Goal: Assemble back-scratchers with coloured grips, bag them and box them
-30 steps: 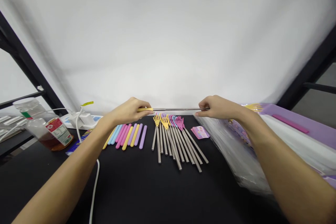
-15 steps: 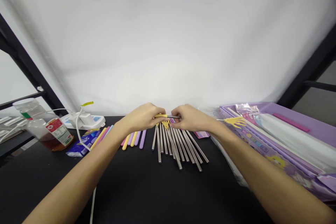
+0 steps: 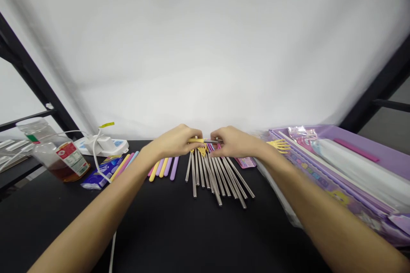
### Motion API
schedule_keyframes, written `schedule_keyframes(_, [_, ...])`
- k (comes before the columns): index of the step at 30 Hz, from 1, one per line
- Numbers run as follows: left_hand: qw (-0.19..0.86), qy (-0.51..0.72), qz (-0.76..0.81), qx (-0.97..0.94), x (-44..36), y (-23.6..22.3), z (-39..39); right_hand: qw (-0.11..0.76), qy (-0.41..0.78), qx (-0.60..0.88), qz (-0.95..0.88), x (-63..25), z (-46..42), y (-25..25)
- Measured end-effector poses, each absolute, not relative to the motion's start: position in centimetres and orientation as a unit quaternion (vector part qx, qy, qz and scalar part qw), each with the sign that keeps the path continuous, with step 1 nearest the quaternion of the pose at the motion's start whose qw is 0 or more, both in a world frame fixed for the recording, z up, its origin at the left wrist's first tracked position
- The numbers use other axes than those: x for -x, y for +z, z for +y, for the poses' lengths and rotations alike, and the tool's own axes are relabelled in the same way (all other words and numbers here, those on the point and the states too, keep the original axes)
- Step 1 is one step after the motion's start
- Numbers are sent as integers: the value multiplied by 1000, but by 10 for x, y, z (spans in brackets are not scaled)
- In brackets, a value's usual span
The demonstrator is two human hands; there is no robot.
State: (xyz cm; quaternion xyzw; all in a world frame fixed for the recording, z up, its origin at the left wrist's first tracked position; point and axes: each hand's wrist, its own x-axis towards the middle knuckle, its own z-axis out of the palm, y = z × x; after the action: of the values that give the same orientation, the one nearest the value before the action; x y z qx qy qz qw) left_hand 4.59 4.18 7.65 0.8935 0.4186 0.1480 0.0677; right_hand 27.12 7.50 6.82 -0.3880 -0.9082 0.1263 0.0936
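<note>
A back scratcher lies crosswise between my two hands. My left hand is closed round its yellow handle, and my right hand pinches the metal rod. The scratcher's yellow hand-shaped head pokes out beyond my right wrist, which hides part of the rod. Beneath my hands several metal rods fan toward me on the black table, with yellow heads at their far ends. Left of these are several yellow and purple handles, partly behind my left hand.
On the right stands a purple box holding plastic packs. To the left are a jar of brown liquid, a white power strip, a blue packet and more coloured handles. A white cable crosses the table.
The back scratcher's yellow head has shifted left, closer behind my right wrist. Both hands keep their hold in nearly the same place.
</note>
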Motion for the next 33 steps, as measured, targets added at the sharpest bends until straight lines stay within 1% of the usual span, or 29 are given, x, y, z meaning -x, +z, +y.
schedule_keyframes(2, [69,150,410,-897,-53,74,42,114,127,377,-910,-261,71,69])
schedule_keyframes(5, [83,154,419,-891,-44,78,42,107,151,391,-902,-272,71,79])
schedule_keyframes(8, [100,157,444,-877,-25,86,42,72,130,443,-884,-300,76,90])
schedule_keyframes(13, [107,151,464,-866,-12,91,40,-1,53,531,-845,-329,85,94])
schedule_keyframes(16, [110,156,461,-867,-12,91,40,-21,68,523,-850,-328,87,90])
schedule_keyframes(20, [100,162,455,-870,-9,90,41,19,91,469,-879,-324,85,89])
schedule_keyframes(26, [135,175,426,-877,-18,90,36,77,115,464,-875,-313,75,91])
schedule_keyframes(29, [146,152,395,-894,-38,87,33,97,106,411,-900,-291,71,81])
schedule_keyframes(33, [186,142,390,-891,-51,78,35,128,86,405,-901,-268,69,68])
